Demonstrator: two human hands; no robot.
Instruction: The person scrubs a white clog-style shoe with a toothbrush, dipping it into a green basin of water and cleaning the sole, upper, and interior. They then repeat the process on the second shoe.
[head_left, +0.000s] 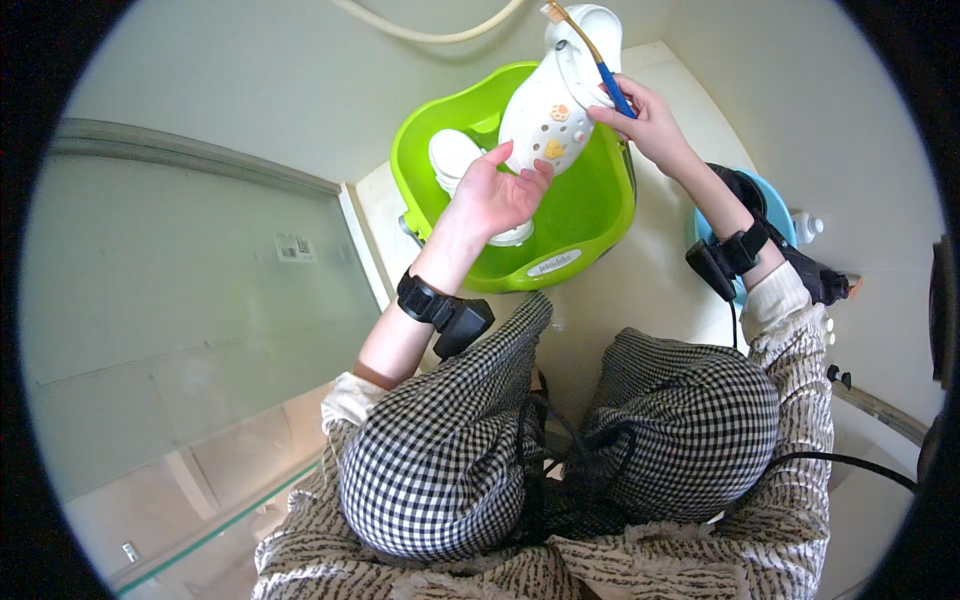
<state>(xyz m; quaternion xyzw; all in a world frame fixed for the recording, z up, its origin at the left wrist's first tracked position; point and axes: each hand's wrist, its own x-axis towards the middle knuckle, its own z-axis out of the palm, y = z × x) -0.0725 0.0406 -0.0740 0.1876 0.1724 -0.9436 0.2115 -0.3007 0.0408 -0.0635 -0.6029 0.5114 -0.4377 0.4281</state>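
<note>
A white clog (536, 97) with round holes and small decorative charms is held up over a green plastic tub (401, 161). My left hand (504, 187) grips the clog by its toe end. In my right hand (645, 120) is a toothbrush (611, 86) with a blue and brown handle, its bristles up near the clog's heel. The fingers of that hand also seem to touch the clog's side. A second white clog (454, 154) lies inside the tub, partly hidden behind my left hand and wrist.
A light blue basin (776, 199) with dark things in it stands at the right, beside a white bottle (808, 227). A glass panel (195, 262) is on the left. A pale hose (439, 36) hangs at the top wall. A black cable (847, 456) runs at lower right.
</note>
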